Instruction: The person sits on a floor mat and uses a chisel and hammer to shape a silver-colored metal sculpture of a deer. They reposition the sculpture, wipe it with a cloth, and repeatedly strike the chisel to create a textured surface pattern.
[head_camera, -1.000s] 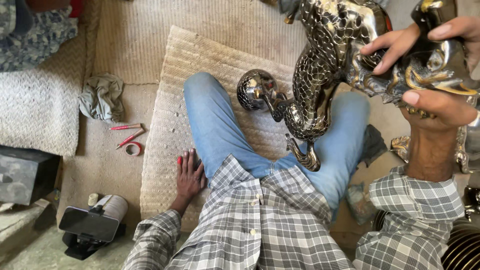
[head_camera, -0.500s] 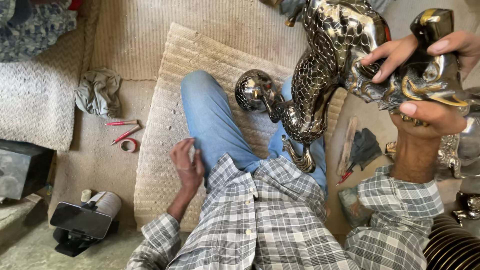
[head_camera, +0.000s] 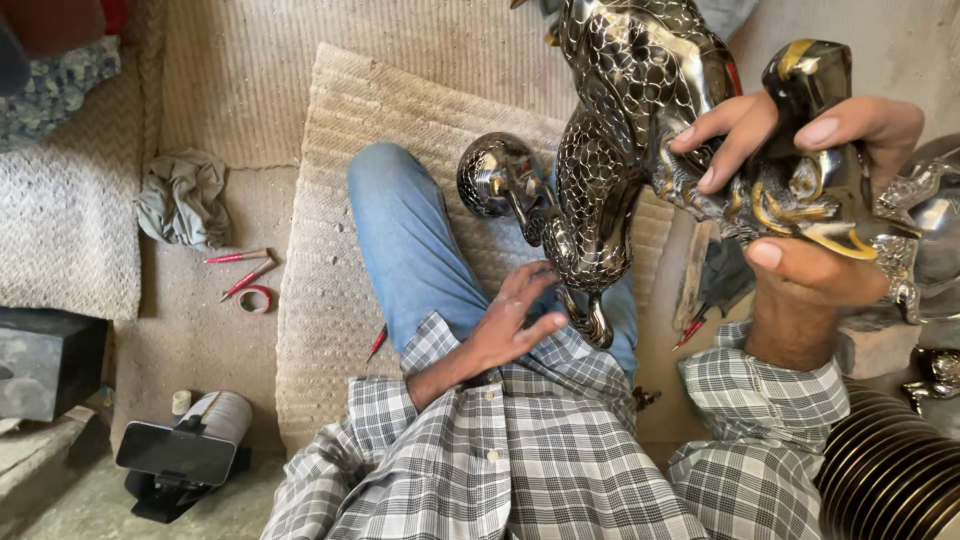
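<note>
Since that big shiny dark-metal animal figurine with the scale-pattern body and gold trim (head_camera: 620, 150) looks like solid cast metal, I'd bet it's properly heavy and totally stiff, no give anywhere. It's held up in the air over the person's blue-jeaned lap (head_camera: 420, 250), leaning across toward the right. The right hand (head_camera: 800, 190) is clamped around its chunky gold-edged end, fingers curled over the top and thumb underneath, so it seems to carry most of the weight. The left hand (head_camera: 515, 325) is open with fingers spread, hovering just beside the figurine's lowest curled tip; I can't tell if it actually touches. That polished surface probably gets slippery, so the textured scales or the thick base look like the safer places to grab, not the thin curly bits or the round ball part (head_camera: 495, 175). Off to the side on the woven beige mat (head_camera: 330, 300) there's a grey crumpled rag (head_camera: 180, 195) and some red-handled tools (head_camera: 240, 270).
</note>
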